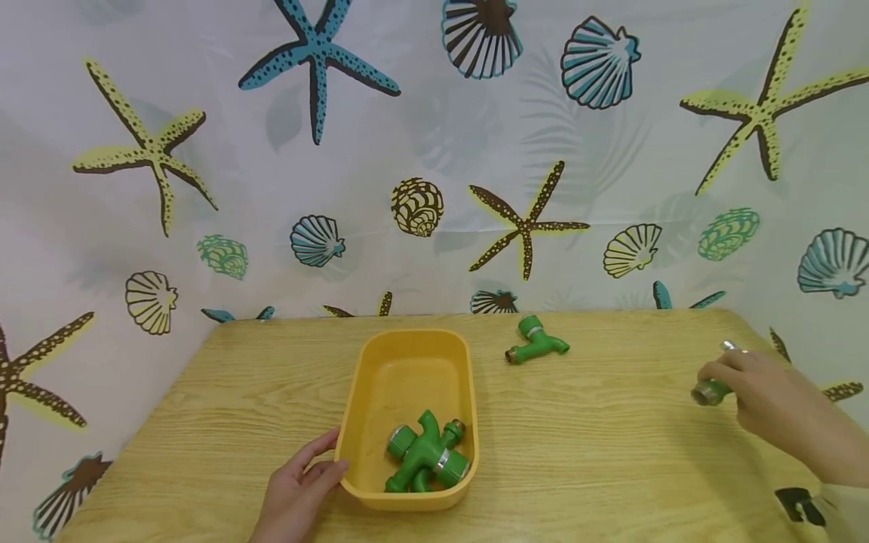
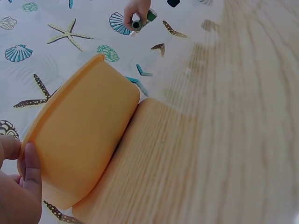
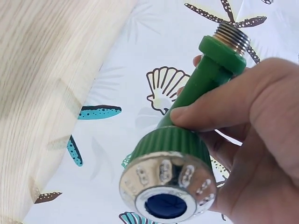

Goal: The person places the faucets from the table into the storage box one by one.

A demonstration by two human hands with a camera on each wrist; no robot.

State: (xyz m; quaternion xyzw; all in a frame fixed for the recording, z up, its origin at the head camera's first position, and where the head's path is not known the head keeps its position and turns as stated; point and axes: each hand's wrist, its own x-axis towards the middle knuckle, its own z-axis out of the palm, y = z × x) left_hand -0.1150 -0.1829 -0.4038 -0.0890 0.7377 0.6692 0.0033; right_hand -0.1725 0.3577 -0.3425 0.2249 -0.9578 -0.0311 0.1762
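Note:
My right hand (image 1: 767, 396) grips a green tap (image 3: 205, 79) above the right end of the table. In the right wrist view the tap's ribbed green knob with a chrome cap and blue centre faces the camera, its threaded metal end pointing up; the fingers hide part of its body. At the left, my left hand (image 1: 295, 486) pinches the near left wall of a yellow plastic bin (image 1: 348, 422), thumb outside. Inside the bin's near end lie green taps (image 1: 424, 452), piled across each other. Another green tap (image 1: 538, 343) lies on the table, right of the bin's far end.
The wooden table (image 1: 577, 437) reaches back to a white cloth (image 1: 434, 143) printed with starfish and shells. This cloth also hangs along both sides. A dark patch (image 1: 801, 505) shows by the right sleeve.

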